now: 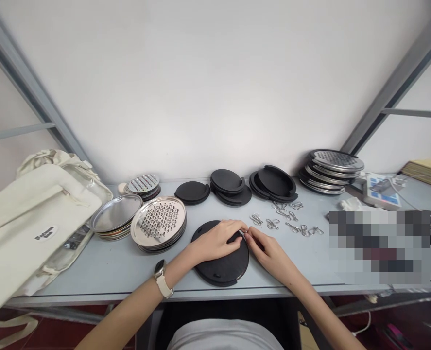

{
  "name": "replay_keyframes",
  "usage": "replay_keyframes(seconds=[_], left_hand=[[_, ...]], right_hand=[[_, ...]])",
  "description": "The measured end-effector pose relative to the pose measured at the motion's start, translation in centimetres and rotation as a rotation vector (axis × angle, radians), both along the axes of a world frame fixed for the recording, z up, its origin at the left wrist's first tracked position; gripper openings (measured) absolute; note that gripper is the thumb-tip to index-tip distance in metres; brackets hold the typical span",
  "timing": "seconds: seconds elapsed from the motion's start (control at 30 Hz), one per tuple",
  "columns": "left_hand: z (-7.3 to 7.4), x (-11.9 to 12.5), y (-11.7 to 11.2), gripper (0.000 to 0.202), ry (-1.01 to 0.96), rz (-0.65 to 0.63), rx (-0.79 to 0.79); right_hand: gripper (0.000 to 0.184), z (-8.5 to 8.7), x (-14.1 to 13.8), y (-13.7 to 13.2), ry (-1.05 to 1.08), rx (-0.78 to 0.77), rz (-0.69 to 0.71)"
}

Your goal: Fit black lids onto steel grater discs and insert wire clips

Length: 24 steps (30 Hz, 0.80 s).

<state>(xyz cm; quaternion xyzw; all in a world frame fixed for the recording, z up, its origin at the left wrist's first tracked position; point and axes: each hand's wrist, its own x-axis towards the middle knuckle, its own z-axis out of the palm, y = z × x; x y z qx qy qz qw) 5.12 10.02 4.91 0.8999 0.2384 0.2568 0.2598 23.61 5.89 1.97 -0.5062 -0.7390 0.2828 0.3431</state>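
Note:
A black round plastic disc (224, 270) with a notched rim lies on the desk in front of me. My left hand (220, 240) rests across its top, thumb and fingers closing at its upper right edge. There my right hand (264, 245) pinches with thumb and forefinger, its fingertips touching those of the left. A small shiny metal piece shows between the fingertips; most of it is hidden. Just beyond my right hand lie several bent wire clips (272, 223). Left of the disc stands a stack of round metal grater plates (159, 221).
Plain metal discs (116, 214) and smaller grater discs (143, 183) are stacked at left, beside a cream bag (36, 218). Black round bases (192, 192) line the wall. A tall stack of grater plates in bases (332, 170) stands back right, near a power strip (383, 192).

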Motion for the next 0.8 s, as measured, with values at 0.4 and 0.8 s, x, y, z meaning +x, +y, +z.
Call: replay_keyframes(seconds=[0.4, 0.8], left_hand=[[-0.24, 0.04, 0.30, 0.027, -0.002, -0.014, -0.017], [-0.18, -0.16, 0.33, 0.027, -0.005, -0.038, -0.024]], right_hand=[[0.027, -0.18, 0.02, 0.00, -0.007, -0.032, -0.005], [0.028, -0.24, -0.03, -0.06, -0.005, -0.030, 0.000]])
